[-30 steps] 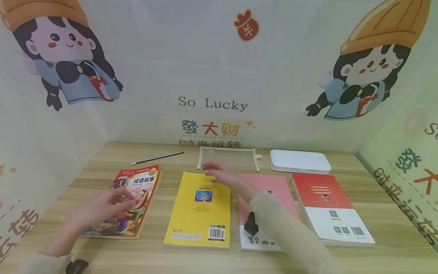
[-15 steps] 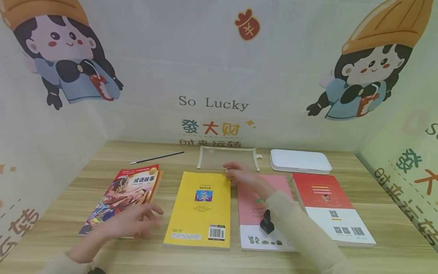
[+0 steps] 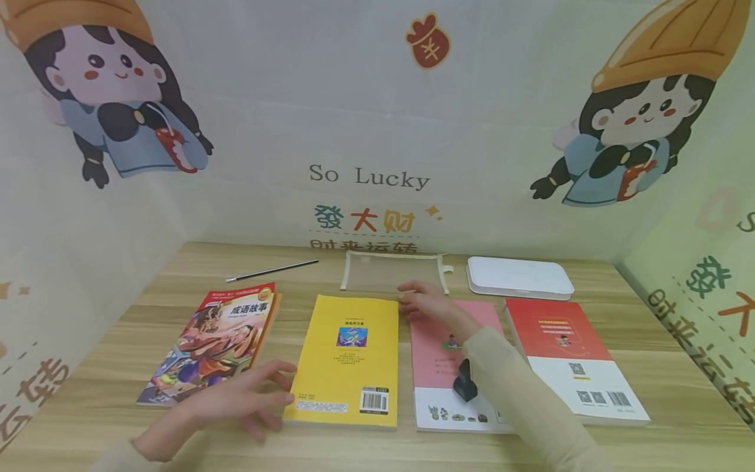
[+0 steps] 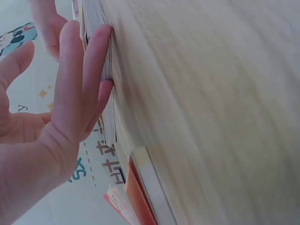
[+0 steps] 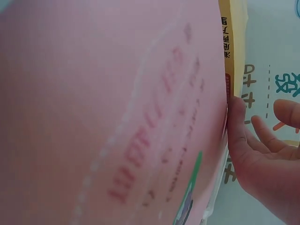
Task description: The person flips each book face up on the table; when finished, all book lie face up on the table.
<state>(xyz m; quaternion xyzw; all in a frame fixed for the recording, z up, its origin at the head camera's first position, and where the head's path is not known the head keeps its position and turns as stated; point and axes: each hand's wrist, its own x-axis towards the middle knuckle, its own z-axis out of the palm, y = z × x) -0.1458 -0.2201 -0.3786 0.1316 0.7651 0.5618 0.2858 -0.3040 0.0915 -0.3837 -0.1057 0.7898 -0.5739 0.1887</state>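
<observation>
A yellow book (image 3: 348, 360) lies face down in the middle of the table. My left hand (image 3: 238, 396) is at its lower left edge; in the left wrist view, extended fingers (image 4: 96, 58) meet the page edges. At the book's upper right corner is my right hand (image 3: 430, 307), reaching over the pink book (image 3: 433, 347). In the right wrist view, a fingertip (image 5: 236, 105) sits against the yellow spine (image 5: 233, 44). Neither hand is curled round anything. Left of the yellow book lies a colourful storybook (image 3: 218, 347), partly behind the left hand.
A red and white book (image 3: 575, 354) lies at the right. Along the back are a black pencil (image 3: 274, 271), a mesh zip pouch (image 3: 383, 272) and a white pencil case (image 3: 519, 277). A printed cloth (image 3: 377, 131) hangs behind the wooden table (image 3: 330, 452).
My left hand has moved right, from over the storybook to the yellow book's left edge. My right hand has shifted right, from above the yellow book's top to its upper right corner.
</observation>
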